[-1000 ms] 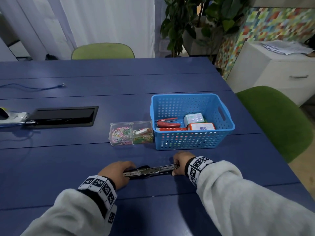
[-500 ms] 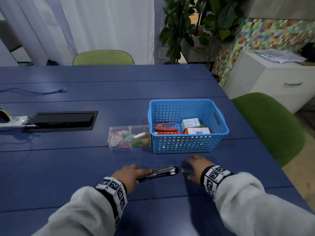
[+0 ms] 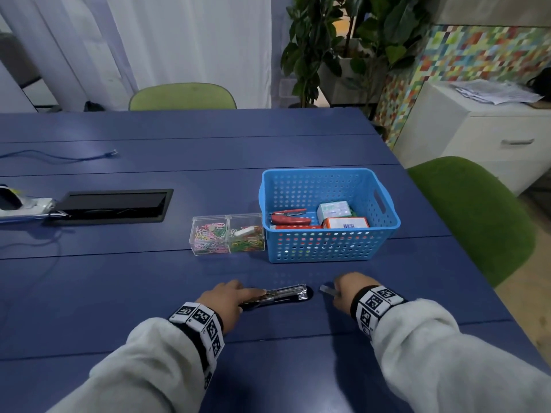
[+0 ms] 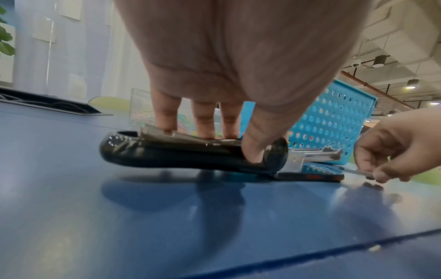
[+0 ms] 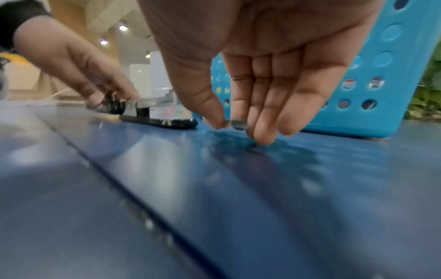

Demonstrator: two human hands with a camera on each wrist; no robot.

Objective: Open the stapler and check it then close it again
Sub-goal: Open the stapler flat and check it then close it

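Stapler (image 3: 275, 296) under left hand (image 3: 222, 302), right hand (image 3: 347, 293) just beside

A blue basket (image 3: 329, 245) sits beside a clear paperclip box (image 3: 227, 237) on the blue table (image 3: 149, 287).

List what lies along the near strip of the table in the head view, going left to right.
left hand → black stapler, opened flat → small strip of staples → right hand, which pinches that strip.
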